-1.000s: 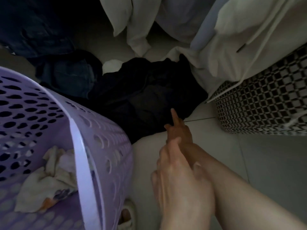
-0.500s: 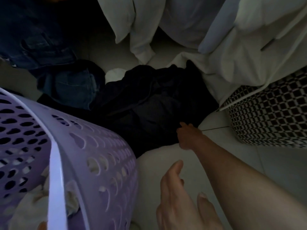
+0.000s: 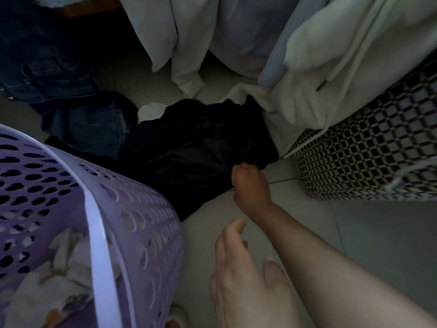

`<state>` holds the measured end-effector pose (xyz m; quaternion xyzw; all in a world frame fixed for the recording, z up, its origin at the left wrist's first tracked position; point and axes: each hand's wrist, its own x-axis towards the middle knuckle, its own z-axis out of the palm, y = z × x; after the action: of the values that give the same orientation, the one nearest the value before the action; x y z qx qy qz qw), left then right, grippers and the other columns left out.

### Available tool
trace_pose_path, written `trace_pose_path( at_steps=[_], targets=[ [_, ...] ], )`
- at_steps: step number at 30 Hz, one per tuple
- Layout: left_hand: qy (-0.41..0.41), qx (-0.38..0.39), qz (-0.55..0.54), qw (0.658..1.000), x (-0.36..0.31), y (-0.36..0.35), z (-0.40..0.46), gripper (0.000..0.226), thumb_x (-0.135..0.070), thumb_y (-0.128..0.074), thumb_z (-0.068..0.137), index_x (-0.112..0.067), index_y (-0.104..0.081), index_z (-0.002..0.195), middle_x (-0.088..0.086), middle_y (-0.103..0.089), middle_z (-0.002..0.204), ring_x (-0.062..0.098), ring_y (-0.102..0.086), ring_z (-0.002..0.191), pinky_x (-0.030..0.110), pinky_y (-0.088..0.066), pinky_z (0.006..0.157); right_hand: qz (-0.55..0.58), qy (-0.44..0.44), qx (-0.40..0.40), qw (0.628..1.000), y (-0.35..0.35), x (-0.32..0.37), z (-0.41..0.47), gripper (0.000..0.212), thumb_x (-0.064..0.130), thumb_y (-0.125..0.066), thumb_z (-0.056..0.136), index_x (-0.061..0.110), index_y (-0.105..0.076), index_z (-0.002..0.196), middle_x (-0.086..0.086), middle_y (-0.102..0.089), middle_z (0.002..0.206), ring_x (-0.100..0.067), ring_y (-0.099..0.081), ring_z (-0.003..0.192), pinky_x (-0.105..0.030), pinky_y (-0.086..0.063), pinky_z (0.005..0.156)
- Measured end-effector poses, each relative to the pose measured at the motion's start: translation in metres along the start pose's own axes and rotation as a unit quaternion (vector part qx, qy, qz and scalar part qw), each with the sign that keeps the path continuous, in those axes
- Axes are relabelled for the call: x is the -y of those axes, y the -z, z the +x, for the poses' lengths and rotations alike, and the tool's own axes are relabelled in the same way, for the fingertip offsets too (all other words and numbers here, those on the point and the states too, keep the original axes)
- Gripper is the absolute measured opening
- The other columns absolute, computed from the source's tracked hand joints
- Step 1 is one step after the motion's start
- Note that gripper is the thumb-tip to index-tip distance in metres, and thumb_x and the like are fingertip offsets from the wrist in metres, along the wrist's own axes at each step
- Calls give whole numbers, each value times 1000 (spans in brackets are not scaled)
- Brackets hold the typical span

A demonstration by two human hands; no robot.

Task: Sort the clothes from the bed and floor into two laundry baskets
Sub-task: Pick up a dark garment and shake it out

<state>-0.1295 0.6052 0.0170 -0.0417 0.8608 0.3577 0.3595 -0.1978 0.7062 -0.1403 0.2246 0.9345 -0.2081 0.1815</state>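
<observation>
Two hands in view: right hand (image 3: 250, 185) fingers pinch the black garment (image 3: 196, 147) edge on the floor beside the purple laundry basket (image 3: 132, 209); left hand (image 3: 241, 275) fingers relaxed, empty.

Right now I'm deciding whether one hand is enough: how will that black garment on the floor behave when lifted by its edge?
The black garment lies crumpled in soft folds, so it will probably hang limp and trail. The right hand grips only its near edge, so the rest may drag across the floor. It spreads wide; the left hand could help gather it.
</observation>
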Motion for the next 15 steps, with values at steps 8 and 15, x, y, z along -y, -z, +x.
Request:
trace_pose_path(
  at_steps=[8,15],
  targets=[
    [-51,-17,-3,999,-55,52,-37,55,-13,-59,85,-38,-36,127,-21,-41,131,5,-47,121,25,-37,103,91,47,-119,988,115,60,-29,37,-7,-46,80,4,-47,115,-18,-59,108,-35,-54,102,-38,-42,76],
    [-68,-44,-12,997,-105,106,-63,55,-15,-55,90,-30,-32,138,-12,-37,141,8,-46,123,16,-34,87,100,96,-204,969,229,99,-43,26,-1,-45,80,1,-58,102,-22,-61,95,-39,-56,89,-36,-37,70]
  ],
)
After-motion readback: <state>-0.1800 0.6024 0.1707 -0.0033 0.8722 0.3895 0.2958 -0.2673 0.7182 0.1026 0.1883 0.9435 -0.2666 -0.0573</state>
